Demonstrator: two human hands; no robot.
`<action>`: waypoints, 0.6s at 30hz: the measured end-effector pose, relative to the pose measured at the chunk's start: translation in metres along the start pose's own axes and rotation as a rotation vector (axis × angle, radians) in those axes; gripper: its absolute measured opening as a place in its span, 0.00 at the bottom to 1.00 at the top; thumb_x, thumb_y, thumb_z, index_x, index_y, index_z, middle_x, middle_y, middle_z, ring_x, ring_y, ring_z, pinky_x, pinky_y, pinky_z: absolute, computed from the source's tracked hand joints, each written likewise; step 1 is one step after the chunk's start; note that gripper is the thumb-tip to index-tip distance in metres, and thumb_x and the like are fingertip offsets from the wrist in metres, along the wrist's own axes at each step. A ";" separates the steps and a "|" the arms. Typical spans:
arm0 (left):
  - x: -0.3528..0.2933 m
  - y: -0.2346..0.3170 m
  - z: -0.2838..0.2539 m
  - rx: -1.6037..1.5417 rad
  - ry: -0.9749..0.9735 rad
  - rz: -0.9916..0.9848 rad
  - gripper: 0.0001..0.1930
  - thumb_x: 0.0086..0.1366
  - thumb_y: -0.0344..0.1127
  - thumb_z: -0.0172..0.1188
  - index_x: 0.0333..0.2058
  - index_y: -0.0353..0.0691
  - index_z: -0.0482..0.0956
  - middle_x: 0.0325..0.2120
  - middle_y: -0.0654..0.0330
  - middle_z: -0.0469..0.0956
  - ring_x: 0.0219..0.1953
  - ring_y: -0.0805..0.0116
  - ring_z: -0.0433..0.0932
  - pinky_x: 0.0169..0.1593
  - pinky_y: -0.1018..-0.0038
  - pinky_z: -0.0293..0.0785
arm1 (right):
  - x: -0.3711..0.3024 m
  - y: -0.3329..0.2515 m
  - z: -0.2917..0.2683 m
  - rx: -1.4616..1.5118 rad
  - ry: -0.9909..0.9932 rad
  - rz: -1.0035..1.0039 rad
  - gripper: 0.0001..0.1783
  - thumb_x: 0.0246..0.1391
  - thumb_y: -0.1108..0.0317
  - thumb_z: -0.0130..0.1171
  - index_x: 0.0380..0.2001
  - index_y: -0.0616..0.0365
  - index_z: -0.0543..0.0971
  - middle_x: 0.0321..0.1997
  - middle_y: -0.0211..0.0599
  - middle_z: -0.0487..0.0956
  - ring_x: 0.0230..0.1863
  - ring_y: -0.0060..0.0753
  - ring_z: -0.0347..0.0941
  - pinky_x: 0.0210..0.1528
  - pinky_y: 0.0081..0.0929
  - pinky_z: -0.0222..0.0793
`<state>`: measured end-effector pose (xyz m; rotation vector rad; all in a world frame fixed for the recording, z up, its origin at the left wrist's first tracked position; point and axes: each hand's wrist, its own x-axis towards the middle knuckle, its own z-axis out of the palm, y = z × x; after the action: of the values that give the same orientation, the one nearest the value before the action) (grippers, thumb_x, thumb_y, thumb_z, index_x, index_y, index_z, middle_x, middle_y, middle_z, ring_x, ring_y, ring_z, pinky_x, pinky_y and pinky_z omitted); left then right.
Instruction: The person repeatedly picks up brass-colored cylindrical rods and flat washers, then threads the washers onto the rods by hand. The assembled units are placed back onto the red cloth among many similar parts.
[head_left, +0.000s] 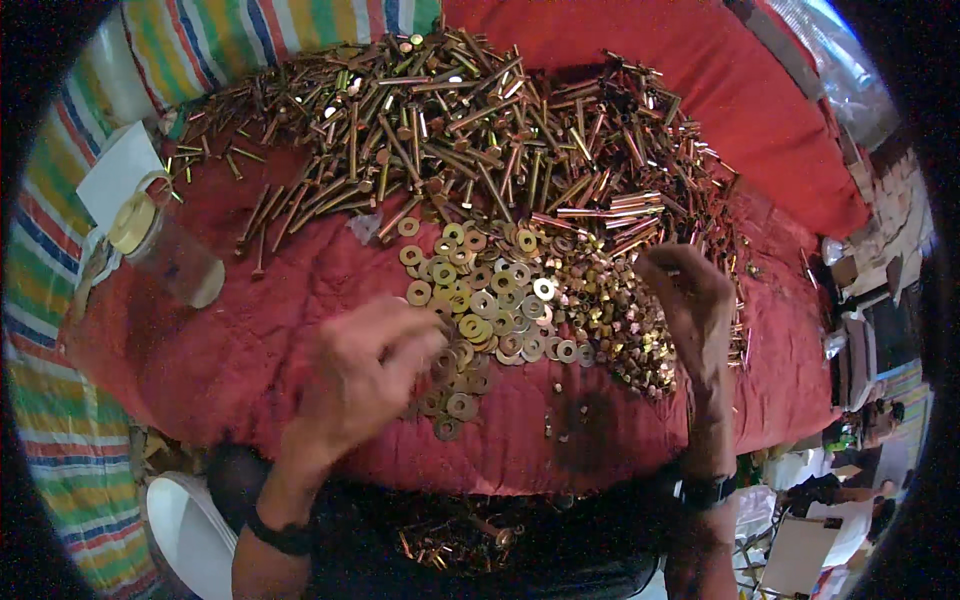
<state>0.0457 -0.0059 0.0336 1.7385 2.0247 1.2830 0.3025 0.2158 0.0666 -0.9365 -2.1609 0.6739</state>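
My left hand (375, 360) is over the left edge of a pile of flat washers (505, 300), its fingers curled together and blurred. Whatever may be between those fingers is hidden. To the right, my right hand (695, 290) bends its fingers down in a pinch, at the border of a heap of small nuts (615, 310) and the bolts. I cannot make out what its fingertips hold. A large heap of long brassy bolts (430, 130) spreads behind the washers and nuts. All of these lie on a red cloth (300, 270).
A clear jar with a cream lid (130, 225) lies tilted at the left, near a white card (120, 175). Striped sheeting (60, 400) borders the left side. More bolts (460, 545) are low down, between my forearms. A white chair (185, 530) stands lower left.
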 end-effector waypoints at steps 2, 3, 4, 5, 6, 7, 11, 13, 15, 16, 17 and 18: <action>0.010 -0.013 -0.009 0.026 0.136 -0.116 0.08 0.64 0.29 0.64 0.40 0.34 0.85 0.36 0.53 0.85 0.38 0.56 0.85 0.42 0.67 0.80 | 0.022 0.025 0.007 0.186 -0.029 -0.026 0.09 0.60 0.71 0.67 0.43 0.61 0.84 0.40 0.33 0.85 0.39 0.22 0.78 0.41 0.23 0.73; 0.013 -0.018 -0.014 0.057 0.192 -0.209 0.09 0.64 0.28 0.64 0.42 0.34 0.85 0.37 0.52 0.84 0.39 0.56 0.85 0.43 0.67 0.80 | 0.031 0.034 0.008 0.036 -0.058 -0.118 0.11 0.59 0.71 0.67 0.45 0.59 0.84 0.44 0.36 0.85 0.43 0.28 0.80 0.43 0.27 0.74; 0.014 -0.022 -0.019 0.042 0.202 -0.197 0.10 0.65 0.29 0.63 0.43 0.34 0.84 0.39 0.52 0.84 0.42 0.57 0.85 0.47 0.67 0.79 | 0.041 0.042 0.009 -0.247 -0.068 -0.308 0.14 0.58 0.71 0.66 0.48 0.58 0.83 0.49 0.39 0.85 0.47 0.35 0.81 0.45 0.32 0.76; 0.015 -0.025 -0.024 0.033 0.191 -0.229 0.11 0.65 0.31 0.63 0.45 0.35 0.84 0.42 0.51 0.84 0.46 0.57 0.84 0.51 0.67 0.77 | 0.051 0.049 0.014 -0.324 -0.072 -0.366 0.16 0.57 0.72 0.66 0.49 0.58 0.83 0.51 0.40 0.84 0.48 0.39 0.81 0.47 0.34 0.76; 0.016 -0.028 -0.028 0.025 0.178 -0.263 0.12 0.66 0.32 0.63 0.46 0.35 0.84 0.45 0.50 0.84 0.50 0.57 0.84 0.56 0.67 0.76 | 0.061 0.055 0.019 -0.388 -0.069 -0.450 0.17 0.56 0.72 0.66 0.50 0.57 0.82 0.52 0.41 0.84 0.50 0.44 0.81 0.49 0.37 0.76; 0.017 -0.031 -0.031 0.059 0.198 -0.220 0.12 0.65 0.31 0.63 0.46 0.35 0.84 0.43 0.50 0.84 0.48 0.56 0.84 0.53 0.66 0.77 | 0.070 0.060 0.027 -0.453 -0.063 -0.533 0.19 0.55 0.72 0.66 0.51 0.56 0.82 0.53 0.43 0.83 0.52 0.48 0.80 0.50 0.40 0.76; 0.036 -0.053 -0.034 0.223 0.267 -0.047 0.13 0.64 0.31 0.63 0.46 0.35 0.83 0.40 0.50 0.84 0.44 0.51 0.84 0.48 0.62 0.79 | 0.090 0.075 0.054 -0.433 -0.258 -0.441 0.24 0.51 0.77 0.62 0.54 0.55 0.80 0.55 0.46 0.82 0.56 0.53 0.78 0.59 0.43 0.72; 0.048 -0.066 -0.029 0.289 0.248 0.004 0.13 0.63 0.33 0.63 0.46 0.36 0.83 0.40 0.49 0.84 0.44 0.48 0.83 0.48 0.59 0.78 | 0.085 0.079 0.061 -0.212 -0.252 -0.427 0.27 0.48 0.79 0.59 0.55 0.59 0.79 0.54 0.49 0.82 0.56 0.54 0.77 0.57 0.43 0.73; 0.059 -0.076 -0.017 0.312 0.180 -0.002 0.14 0.62 0.34 0.64 0.46 0.37 0.83 0.38 0.49 0.84 0.42 0.45 0.82 0.47 0.57 0.77 | 0.079 0.080 0.060 -0.619 -0.263 -0.726 0.28 0.46 0.80 0.58 0.55 0.62 0.79 0.54 0.51 0.82 0.55 0.53 0.78 0.55 0.42 0.74; 0.064 -0.081 -0.012 0.433 0.174 0.079 0.14 0.62 0.36 0.66 0.45 0.37 0.83 0.36 0.48 0.83 0.41 0.45 0.82 0.44 0.55 0.77 | 0.075 0.078 0.059 -0.749 -0.190 -0.853 0.24 0.46 0.78 0.58 0.50 0.64 0.79 0.48 0.49 0.82 0.52 0.51 0.78 0.50 0.42 0.75; 0.069 -0.085 -0.007 0.453 0.150 0.071 0.15 0.63 0.38 0.66 0.46 0.37 0.83 0.39 0.47 0.83 0.43 0.45 0.82 0.47 0.56 0.77 | 0.072 0.074 0.057 -0.719 -0.170 -0.822 0.21 0.47 0.77 0.58 0.48 0.64 0.79 0.46 0.49 0.82 0.50 0.52 0.78 0.49 0.42 0.75; 0.073 -0.088 -0.003 0.477 0.117 0.050 0.17 0.63 0.40 0.66 0.47 0.37 0.83 0.41 0.46 0.83 0.45 0.45 0.82 0.50 0.56 0.77 | 0.069 0.069 0.054 -0.673 -0.145 -0.788 0.19 0.48 0.77 0.57 0.46 0.64 0.79 0.43 0.49 0.81 0.47 0.53 0.78 0.47 0.43 0.75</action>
<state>-0.0419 0.0613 0.0023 1.9496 2.5309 0.9872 0.2553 0.3008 0.0118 -0.2499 -2.6595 -0.4018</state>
